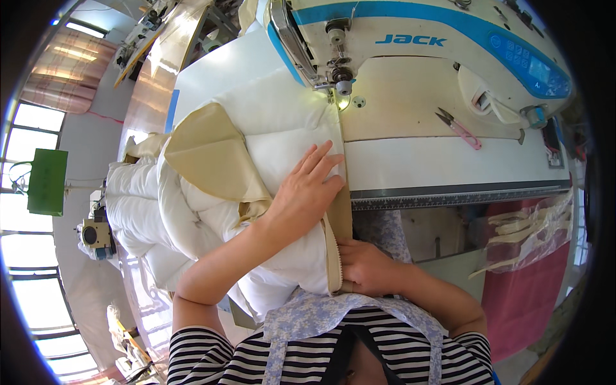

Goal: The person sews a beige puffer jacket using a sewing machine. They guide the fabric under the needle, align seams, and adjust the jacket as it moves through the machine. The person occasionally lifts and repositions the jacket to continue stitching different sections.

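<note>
A white padded jacket (282, 131) with beige fabric panels (208, 151) lies over the sewing table, one edge reaching under the presser foot of a white and blue sewing machine (417, 38). My left hand (308, 183) rests flat on the white padding beside that edge, fingers stretched out and slightly spread. Along the near part of the edge run a zipper (332, 256) and a beige strip (342, 215). My right hand (369, 266) is closed on the beige strip beside the zipper, close to my body; some of its fingertips are hidden.
Pink-handled thread snips (459, 128) lie on the machine bed to the right. A ruler strip (462, 194) marks the table's front edge. A clear plastic bag (529, 234) with pale strips hangs at the right, by a dark pink cloth (520, 295).
</note>
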A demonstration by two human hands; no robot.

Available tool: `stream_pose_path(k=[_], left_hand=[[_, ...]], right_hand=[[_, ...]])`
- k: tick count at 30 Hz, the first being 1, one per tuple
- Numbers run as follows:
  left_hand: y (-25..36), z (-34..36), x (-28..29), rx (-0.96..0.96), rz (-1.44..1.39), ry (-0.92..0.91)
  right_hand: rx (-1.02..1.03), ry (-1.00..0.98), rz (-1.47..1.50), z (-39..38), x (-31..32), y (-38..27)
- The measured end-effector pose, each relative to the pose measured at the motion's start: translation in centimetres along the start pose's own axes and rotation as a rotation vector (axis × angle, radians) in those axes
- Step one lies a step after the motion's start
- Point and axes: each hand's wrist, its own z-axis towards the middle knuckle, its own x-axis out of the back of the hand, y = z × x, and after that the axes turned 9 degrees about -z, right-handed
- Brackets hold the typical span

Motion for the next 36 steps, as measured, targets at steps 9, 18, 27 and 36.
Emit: stream_pose_path(k=[9,18,27,36], left_hand=[[-1.2,0.2,0.1,0.101,-0.092,-0.122],[-5.2,3.0,0.4,0.009,-0.044,-0.059],[-9.2,7.0,2.2,0.183,-0.217,-0.177],[-1.8,-12.7,5.7,0.506,-0.425,0.77]], right_hand=[[-0.055,-0.009,0.045,0.5,0.4,-0.3],[-0.082,0.143,-0.009,3.4,2.2,1.1],[-0.196,0.158,-0.016,5.2,3.3,4.3],[0.022,0.031,-0.463,-0.2,0.6,2.6]])
